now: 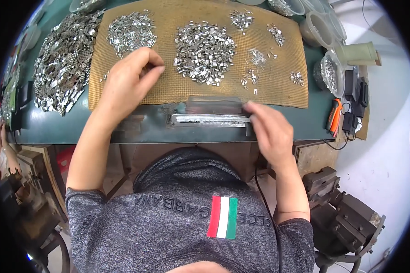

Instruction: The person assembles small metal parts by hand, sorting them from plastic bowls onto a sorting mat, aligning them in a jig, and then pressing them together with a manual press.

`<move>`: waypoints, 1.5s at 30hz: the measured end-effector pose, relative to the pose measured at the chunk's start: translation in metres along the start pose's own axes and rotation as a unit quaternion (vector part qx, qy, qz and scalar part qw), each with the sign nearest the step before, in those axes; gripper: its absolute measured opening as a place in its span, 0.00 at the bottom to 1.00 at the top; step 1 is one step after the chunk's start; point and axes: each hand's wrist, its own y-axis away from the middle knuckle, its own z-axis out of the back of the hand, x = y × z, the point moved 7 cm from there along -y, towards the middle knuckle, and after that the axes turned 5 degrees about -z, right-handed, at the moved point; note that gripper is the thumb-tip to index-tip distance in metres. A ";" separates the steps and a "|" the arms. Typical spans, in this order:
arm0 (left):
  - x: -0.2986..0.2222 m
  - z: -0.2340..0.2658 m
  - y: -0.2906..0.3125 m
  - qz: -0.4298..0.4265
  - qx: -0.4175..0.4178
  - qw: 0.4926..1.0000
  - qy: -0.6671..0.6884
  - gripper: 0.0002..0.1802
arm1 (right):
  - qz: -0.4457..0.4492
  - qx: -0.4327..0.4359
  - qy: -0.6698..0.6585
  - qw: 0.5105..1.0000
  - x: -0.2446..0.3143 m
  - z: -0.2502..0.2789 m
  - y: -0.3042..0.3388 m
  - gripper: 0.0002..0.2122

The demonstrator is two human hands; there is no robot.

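Note:
Over the near left part of the tan ribbed mat [164, 91], my left hand [126, 81] is raised with curled fingers. Its thumb and forefinger tips come close together; anything between them is too small to make out. A pile of small metal pins [131, 32] lies just beyond it. My right hand [274, 132] is at the right end of a long slotted metal rail [209, 120] by the table's near edge. Its fingers are bent together, and what they pinch is hidden. Behind the rail lies a greyish translucent strip [214, 105]. A heap of small shiny metal links [205, 52] covers the mat's middle.
Metal watch-band-like strips [64, 59] are heaped at the left. Several small piles of parts [297, 78] dot the mat's right side. Plastic tubs of parts [329, 73], orange-handled pliers [334, 116] and black adapters [351, 119] sit at the right.

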 end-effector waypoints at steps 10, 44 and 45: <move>-0.024 -0.011 0.028 0.016 0.003 0.996 0.093 0.07 | -0.015 -0.027 0.204 0.978 -0.022 -0.001 -0.029 0.05; -0.037 -0.023 0.040 -0.005 -0.018 0.996 0.083 0.07 | 0.074 0.046 0.078 0.993 0.031 -0.016 -0.003 0.09; -0.039 -0.022 0.040 -0.029 -0.031 0.996 0.073 0.07 | 0.074 0.046 0.077 0.993 0.033 -0.016 -0.003 0.09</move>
